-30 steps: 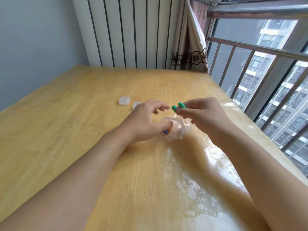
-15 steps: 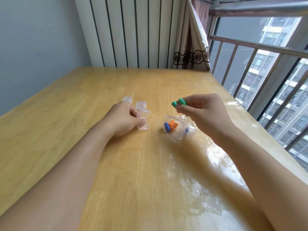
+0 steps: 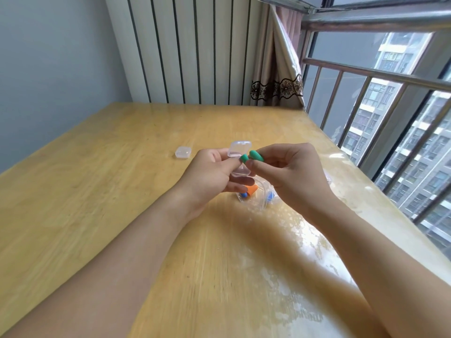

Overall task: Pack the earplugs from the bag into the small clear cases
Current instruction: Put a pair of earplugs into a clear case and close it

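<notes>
My left hand (image 3: 210, 176) holds a small clear case (image 3: 238, 152) above the table, its hinged lid swung up and open. My right hand (image 3: 288, 172) pinches two green earplugs (image 3: 251, 156) at its fingertips, right beside the open case and touching its edge. Below both hands a clear plastic bag (image 3: 256, 198) lies on the wooden table (image 3: 97, 191); inside it I see an orange earplug (image 3: 251, 189) and blue earplugs (image 3: 269, 197). A second small clear case (image 3: 183, 151) sits closed on the table to the left.
A window with a metal railing (image 3: 366, 76) runs along the table's right edge. A curtain (image 3: 278, 69) and a ribbed white panel (image 3: 190, 50) stand behind the far edge. The table's right side has a glossy, patchy film.
My left hand has lifted a clear case off the table and it now stands open. My right hand has brought the green earplugs left to the case.
</notes>
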Demonstrator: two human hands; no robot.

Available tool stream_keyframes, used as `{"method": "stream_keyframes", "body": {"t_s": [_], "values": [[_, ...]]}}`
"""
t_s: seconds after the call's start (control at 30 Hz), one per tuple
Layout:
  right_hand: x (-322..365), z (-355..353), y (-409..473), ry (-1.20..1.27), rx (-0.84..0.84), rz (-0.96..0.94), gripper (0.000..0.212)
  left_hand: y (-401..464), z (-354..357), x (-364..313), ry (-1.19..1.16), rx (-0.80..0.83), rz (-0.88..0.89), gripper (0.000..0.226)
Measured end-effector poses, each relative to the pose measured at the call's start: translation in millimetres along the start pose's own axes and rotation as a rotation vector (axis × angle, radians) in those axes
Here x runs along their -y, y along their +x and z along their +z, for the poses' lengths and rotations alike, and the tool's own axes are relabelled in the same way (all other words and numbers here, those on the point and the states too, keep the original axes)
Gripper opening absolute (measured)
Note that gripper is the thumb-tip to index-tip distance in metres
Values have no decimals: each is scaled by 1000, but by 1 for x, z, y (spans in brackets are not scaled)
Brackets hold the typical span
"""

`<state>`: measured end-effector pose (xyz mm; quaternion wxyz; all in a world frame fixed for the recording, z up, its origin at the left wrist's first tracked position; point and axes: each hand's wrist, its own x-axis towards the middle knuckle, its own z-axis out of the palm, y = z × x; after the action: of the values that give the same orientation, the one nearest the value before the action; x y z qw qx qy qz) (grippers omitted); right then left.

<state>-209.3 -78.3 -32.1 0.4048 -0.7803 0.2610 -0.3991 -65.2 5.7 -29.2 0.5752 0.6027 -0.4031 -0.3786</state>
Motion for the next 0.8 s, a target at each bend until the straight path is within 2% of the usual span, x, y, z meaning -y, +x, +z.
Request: {"method": "stream_keyframes", "body": {"t_s": [0.23,0.37,0.47,0.57,0.67,0.8], "values": [[-2,2,-1,-59,-56,59,3,-4,12,1,-143,70,-19,28],[0,1,-1,-93,-70,65,13,-4,15,5,-93,92,5,32],[1,0,-1,-111,-35,44,10,-4,13,5,-110,62,4,30],[0,-2,1,-172,29,-23,8,-3,11,3,-235,21,-48,23],[-3,-5,5,-347,35,-173,15,-2,9,2,-337,29,-110,16],[-2,-4,1,-553,61,-356,23,-3,5,2,-338,39,-187,14]]}}
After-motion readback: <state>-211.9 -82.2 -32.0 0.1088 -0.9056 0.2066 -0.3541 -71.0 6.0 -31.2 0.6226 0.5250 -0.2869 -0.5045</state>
